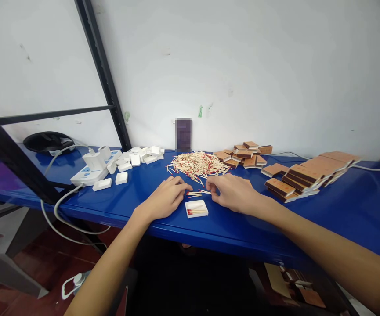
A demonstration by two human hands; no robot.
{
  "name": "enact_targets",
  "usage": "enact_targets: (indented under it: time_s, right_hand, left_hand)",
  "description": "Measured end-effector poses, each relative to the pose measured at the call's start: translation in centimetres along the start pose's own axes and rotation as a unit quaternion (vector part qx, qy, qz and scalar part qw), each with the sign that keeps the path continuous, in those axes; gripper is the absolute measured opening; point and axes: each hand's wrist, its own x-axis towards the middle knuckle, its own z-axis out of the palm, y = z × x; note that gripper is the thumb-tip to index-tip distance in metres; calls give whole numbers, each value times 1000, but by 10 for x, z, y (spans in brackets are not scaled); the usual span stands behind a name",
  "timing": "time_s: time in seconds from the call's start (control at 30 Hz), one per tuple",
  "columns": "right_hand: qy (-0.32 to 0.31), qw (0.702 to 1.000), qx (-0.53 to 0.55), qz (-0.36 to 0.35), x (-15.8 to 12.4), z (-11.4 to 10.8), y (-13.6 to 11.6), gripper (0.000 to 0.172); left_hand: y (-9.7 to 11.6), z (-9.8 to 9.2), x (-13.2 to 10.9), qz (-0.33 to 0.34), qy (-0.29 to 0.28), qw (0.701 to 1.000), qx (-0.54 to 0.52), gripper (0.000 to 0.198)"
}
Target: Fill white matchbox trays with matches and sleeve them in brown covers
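Note:
Before me on the blue table stands an open white matchbox tray (pixel 197 214) with several red-tipped matches lying along its near side. Just behind it, a few loose matches (pixel 194 194) lie on the table between my hands. My right hand (pixel 231 193) is curled, thumb and fingers pinched at the end of a match (pixel 204 191) that points left. On the left, my left hand (pixel 167 196) rests with its fingers bent together, the fingertips beside the loose matches' heads; whatever they hold is hidden. A large heap of matches (pixel 199 164) lies behind both hands.
White empty trays (pixel 135 160) and a power strip (pixel 89 174) with cables are at the left. Brown matchbox sleeves (pixel 303 175) are stacked at the right, with more boxes (pixel 251 153) behind. A black shelf post (pixel 106 74) rises at the left.

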Motion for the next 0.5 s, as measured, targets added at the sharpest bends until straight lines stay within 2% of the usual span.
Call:
enact_targets:
  time_s: [0.13, 0.3, 0.4, 0.5]
  right_hand:
    - [35, 996, 59, -51, 11, 14, -3, 15]
    - [69, 984, 145, -80, 18, 23, -4, 13]
    - [106, 988, 100, -44, 15, 16, 0, 15]
    - [100, 995, -5, 9, 12, 8, 11, 16]
  left_hand:
    - [1, 1, -1, -32, 15, 999, -9, 25]
    - [0, 3, -3, -56, -10, 998, 23, 36]
    - [-1, 3, -3, -47, -14, 998, 26, 37]
    - [-1, 2, -2, -44, -15, 998, 31, 37]
